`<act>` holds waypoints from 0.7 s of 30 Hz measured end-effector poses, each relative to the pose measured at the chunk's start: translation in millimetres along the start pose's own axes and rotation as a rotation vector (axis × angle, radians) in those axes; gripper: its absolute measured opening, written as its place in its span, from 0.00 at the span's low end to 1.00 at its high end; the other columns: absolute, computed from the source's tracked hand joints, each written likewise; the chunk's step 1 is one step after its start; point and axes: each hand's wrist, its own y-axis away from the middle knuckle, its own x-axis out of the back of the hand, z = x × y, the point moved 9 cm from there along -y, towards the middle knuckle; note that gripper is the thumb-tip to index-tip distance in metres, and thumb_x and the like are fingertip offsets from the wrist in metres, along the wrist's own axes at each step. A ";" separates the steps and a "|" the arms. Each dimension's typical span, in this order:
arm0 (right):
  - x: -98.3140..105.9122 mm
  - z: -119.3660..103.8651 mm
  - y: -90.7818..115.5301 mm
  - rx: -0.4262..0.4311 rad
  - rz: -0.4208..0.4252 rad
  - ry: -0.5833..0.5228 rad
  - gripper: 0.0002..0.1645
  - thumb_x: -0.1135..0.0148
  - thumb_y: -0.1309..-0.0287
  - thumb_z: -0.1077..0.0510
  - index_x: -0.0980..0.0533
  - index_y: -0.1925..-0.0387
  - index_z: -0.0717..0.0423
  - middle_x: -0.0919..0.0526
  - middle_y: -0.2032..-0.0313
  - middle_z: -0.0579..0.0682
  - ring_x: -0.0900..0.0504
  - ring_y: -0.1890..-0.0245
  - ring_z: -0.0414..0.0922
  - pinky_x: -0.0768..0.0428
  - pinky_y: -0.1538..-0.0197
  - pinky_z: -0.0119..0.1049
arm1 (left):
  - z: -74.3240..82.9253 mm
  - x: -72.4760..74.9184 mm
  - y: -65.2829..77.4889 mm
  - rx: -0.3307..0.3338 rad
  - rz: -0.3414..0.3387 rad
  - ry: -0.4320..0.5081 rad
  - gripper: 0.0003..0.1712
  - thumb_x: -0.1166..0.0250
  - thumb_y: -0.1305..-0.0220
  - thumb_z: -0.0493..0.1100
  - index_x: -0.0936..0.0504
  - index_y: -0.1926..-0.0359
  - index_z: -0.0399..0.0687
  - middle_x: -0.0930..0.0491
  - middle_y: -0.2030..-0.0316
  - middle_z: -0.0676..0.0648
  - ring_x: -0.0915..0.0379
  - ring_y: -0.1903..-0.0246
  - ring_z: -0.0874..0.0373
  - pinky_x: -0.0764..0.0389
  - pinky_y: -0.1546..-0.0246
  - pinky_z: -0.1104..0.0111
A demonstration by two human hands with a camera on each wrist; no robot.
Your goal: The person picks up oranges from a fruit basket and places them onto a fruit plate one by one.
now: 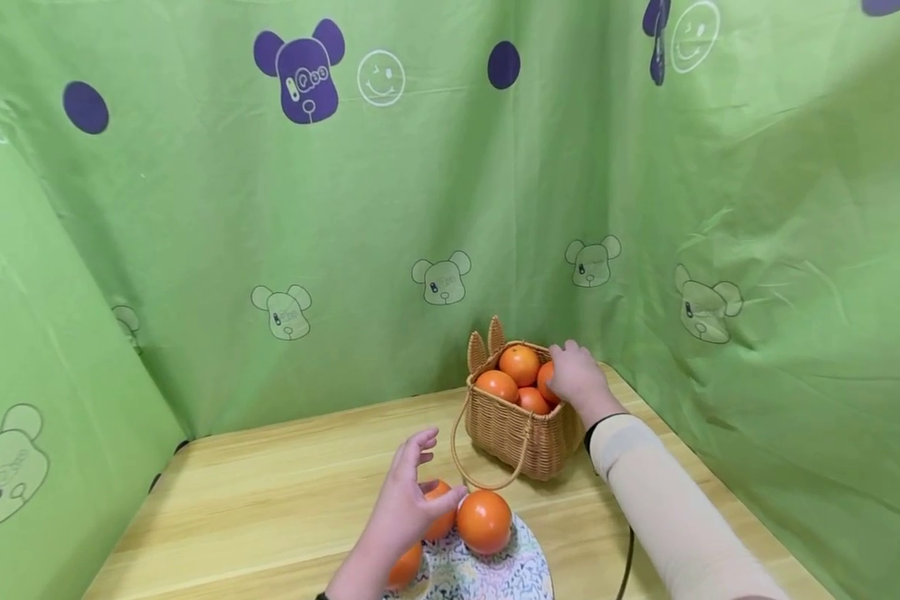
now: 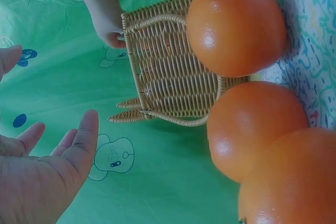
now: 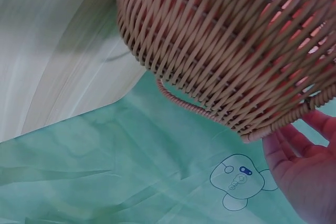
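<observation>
A wicker basket (image 1: pixel 513 433) with two upright rabbit ears and a loop handle holds several oranges (image 1: pixel 520 365). My right hand (image 1: pixel 581 379) is at its right rim, fingers and thumb curved about an orange (image 1: pixel 546 382) just inside; the right wrist view shows that hand (image 3: pixel 304 166) passing behind the rim, the fingertips hidden. Over a patterned plate (image 1: pixel 525 562) hovers my left hand (image 1: pixel 405 500), its fingers spread and holding nothing. Three oranges sit on the plate: one (image 1: pixel 484 522) right of the left thumb, two (image 1: pixel 438 508) partly behind the hand. Those oranges (image 2: pixel 236 27) look large in the left wrist view.
The basket and plate stand on a light wooden table (image 1: pixel 270 500). Green cloth (image 1: pixel 390 200) with bear prints hangs behind and at both sides, close behind the basket. A dark cord (image 1: pixel 627 562) runs along the table under the right forearm.
</observation>
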 end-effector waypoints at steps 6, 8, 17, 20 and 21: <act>-4.3 -2.9 0.9 -0.011 -0.050 0.059 0.38 0.34 0.62 0.56 0.31 0.45 0.63 0.31 0.55 0.67 0.30 0.56 0.66 0.26 0.55 0.58 | -0.9 3.6 2.4 0.009 0.006 0.005 0.44 0.28 0.55 0.47 0.40 0.37 0.53 0.38 0.41 0.43 0.39 0.43 0.47 0.22 0.54 0.69; -5.0 -6.4 0.5 0.000 -0.062 0.083 0.37 0.33 0.62 0.57 0.30 0.46 0.62 0.31 0.56 0.67 0.30 0.58 0.66 0.25 0.58 0.58 | -1.1 5.0 2.6 0.012 0.009 0.003 0.44 0.28 0.55 0.47 0.40 0.37 0.54 0.38 0.41 0.44 0.39 0.43 0.47 0.22 0.53 0.69; -9.8 -15.0 -2.6 0.005 -0.090 0.180 0.20 0.51 0.44 0.57 0.27 0.49 0.57 0.30 0.60 0.67 0.30 0.60 0.66 0.28 0.60 0.58 | -0.1 6.4 5.4 0.009 -0.002 0.011 0.43 0.28 0.54 0.50 0.39 0.38 0.53 0.38 0.41 0.42 0.40 0.43 0.45 0.22 0.52 0.65; -10.9 -14.3 -3.9 -0.008 -0.088 0.180 0.20 0.50 0.44 0.57 0.27 0.49 0.56 0.31 0.60 0.67 0.29 0.60 0.66 0.31 0.58 0.59 | -1.7 7.3 6.3 0.022 0.000 0.015 0.42 0.28 0.53 0.49 0.39 0.38 0.54 0.39 0.41 0.43 0.40 0.42 0.45 0.23 0.52 0.64; -11.4 -13.9 -4.0 -0.013 -0.091 0.179 0.20 0.50 0.44 0.57 0.27 0.49 0.56 0.31 0.60 0.67 0.30 0.60 0.67 0.32 0.57 0.59 | -2.0 7.5 6.4 0.021 0.000 0.017 0.42 0.28 0.53 0.48 0.39 0.38 0.53 0.39 0.41 0.42 0.41 0.42 0.44 0.23 0.52 0.64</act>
